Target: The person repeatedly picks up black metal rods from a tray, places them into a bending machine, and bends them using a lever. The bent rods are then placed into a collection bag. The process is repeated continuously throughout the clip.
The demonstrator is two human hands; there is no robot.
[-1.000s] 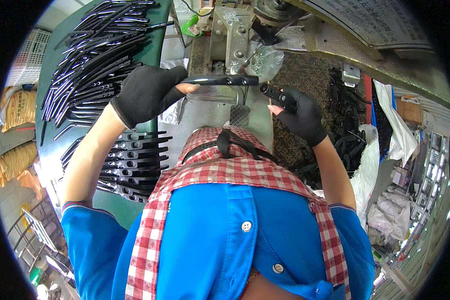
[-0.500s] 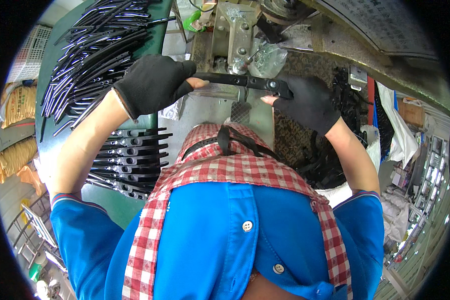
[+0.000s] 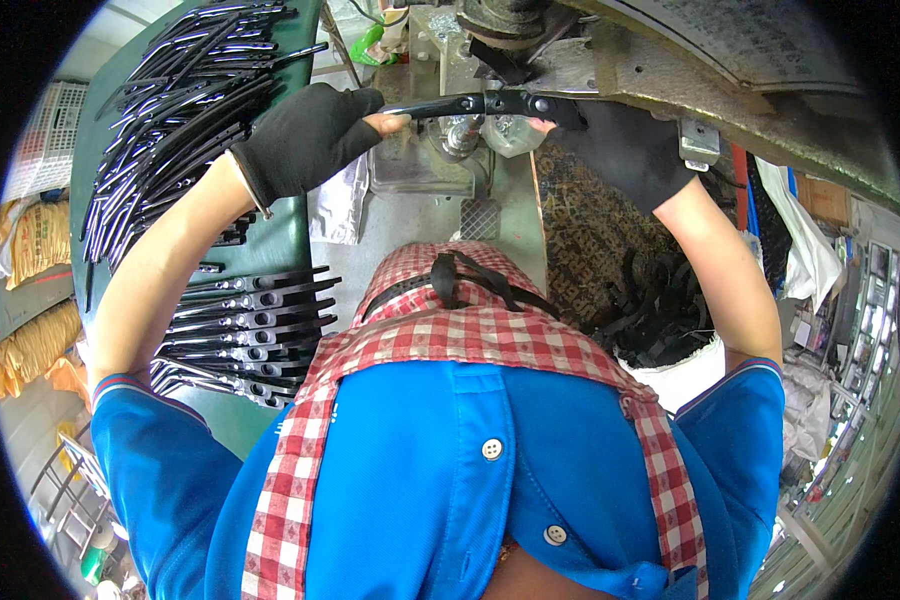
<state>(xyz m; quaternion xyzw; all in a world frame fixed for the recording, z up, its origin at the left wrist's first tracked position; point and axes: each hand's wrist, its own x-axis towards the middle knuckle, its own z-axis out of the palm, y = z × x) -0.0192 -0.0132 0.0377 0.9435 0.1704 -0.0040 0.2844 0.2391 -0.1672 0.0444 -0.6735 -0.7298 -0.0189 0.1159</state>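
Observation:
Between my hands a black metal bar (image 3: 435, 107) spans level in front of the machine. My left hand (image 3: 308, 140), in a black fingerless glove, is closed round its left end, the thumb lying along it. My right hand (image 3: 625, 150), gloved alike, grips the wider right end, where a round bolt-like head shows on a hinged-looking plate. That hand hides the bar's right tip. Behind and below the bar stands a metal machine post (image 3: 460, 137).
On the green table (image 3: 288, 215) at left lie a heap of black tubes (image 3: 185, 110) and a row of black bars with holes (image 3: 260, 320). A foot pedal (image 3: 479, 218) is below the machine. At right, black parts (image 3: 660, 310) fill a white sack. A machine beam (image 3: 650, 75) overhangs the right hand.
Both hands have carried the bar up and away from me, closer to the machine. It stays held at both ends.

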